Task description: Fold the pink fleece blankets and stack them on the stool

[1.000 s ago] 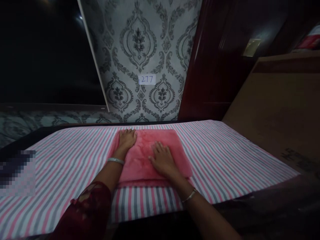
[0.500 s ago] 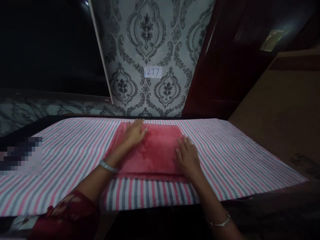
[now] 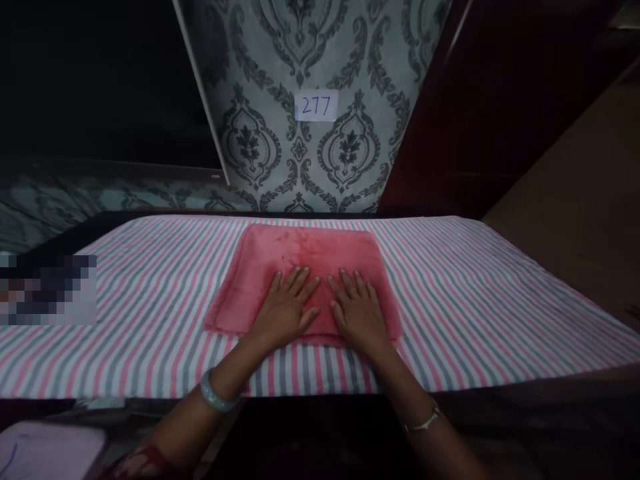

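Observation:
A folded pink plush cloth (image 3: 240,280), soft-looking and roughly rectangular, lies flat on a striped sheet (image 3: 165,300) spread over the table. My left hand (image 3: 287,303) rests palm down on the near middle part of the cloth, fingers spread. Close beside it on the right, my right hand (image 3: 357,307) also presses flat on the cloth with its fingers apart. Neither hand grasps anything. Darker patches show in the pile around the hands. The layers at the cloth's left and near edges are visible.
Behind the table, patterned wallpaper carries a paper label (image 3: 316,105) reading 277. A dark screen (image 3: 100,87) hangs at left. A dark red glossy panel (image 3: 450,133) and a brown board (image 3: 575,173) stand at right. A pale surface (image 3: 50,450) shows at lower left.
My left hand has moved from the cloth's far left part toward me and rightward. My right hand has come inward from the right edge. Both now lie side by side; the view has tilted down.

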`<state>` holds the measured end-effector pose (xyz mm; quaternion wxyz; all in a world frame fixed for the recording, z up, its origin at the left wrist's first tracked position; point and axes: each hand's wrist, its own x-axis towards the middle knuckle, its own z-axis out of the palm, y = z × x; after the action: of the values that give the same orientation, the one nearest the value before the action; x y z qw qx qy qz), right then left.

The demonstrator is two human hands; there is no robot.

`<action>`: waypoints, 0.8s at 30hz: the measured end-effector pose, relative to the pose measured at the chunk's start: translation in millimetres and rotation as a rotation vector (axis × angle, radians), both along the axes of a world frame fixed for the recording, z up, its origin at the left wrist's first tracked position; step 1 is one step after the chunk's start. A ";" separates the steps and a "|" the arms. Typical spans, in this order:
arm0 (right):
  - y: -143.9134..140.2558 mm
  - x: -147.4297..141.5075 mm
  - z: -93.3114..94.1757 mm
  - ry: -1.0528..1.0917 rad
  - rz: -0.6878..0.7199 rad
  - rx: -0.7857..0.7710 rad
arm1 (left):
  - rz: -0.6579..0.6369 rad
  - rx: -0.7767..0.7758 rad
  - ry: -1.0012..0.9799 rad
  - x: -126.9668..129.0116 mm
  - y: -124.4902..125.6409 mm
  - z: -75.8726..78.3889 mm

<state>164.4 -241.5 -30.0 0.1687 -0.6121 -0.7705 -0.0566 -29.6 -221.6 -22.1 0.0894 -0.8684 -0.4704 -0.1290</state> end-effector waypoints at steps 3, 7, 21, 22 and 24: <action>-0.7 2.1 -0.1 -0.014 0.002 0.006 | 0.048 0.007 0.018 -14.9 -3.9 2.3; -10.6 20.1 -8.1 -0.038 -0.002 0.027 | 0.137 0.065 0.034 -61.3 -16.7 -1.7; -56.8 78.0 -37.3 0.276 0.181 0.051 | -0.013 0.118 -0.002 -88.5 -51.8 5.0; -56.3 77.9 -37.4 0.297 0.186 0.044 | -0.063 0.095 0.002 -73.0 -52.6 7.1; -55.2 78.6 -38.1 0.331 0.194 0.034 | -0.174 0.046 0.016 -37.0 -53.3 8.2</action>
<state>243.0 -296.7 -68.2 0.3080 -0.5331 -0.7865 0.0484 -66.6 -274.9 -13.9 0.1014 -0.9047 -0.3893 -0.1402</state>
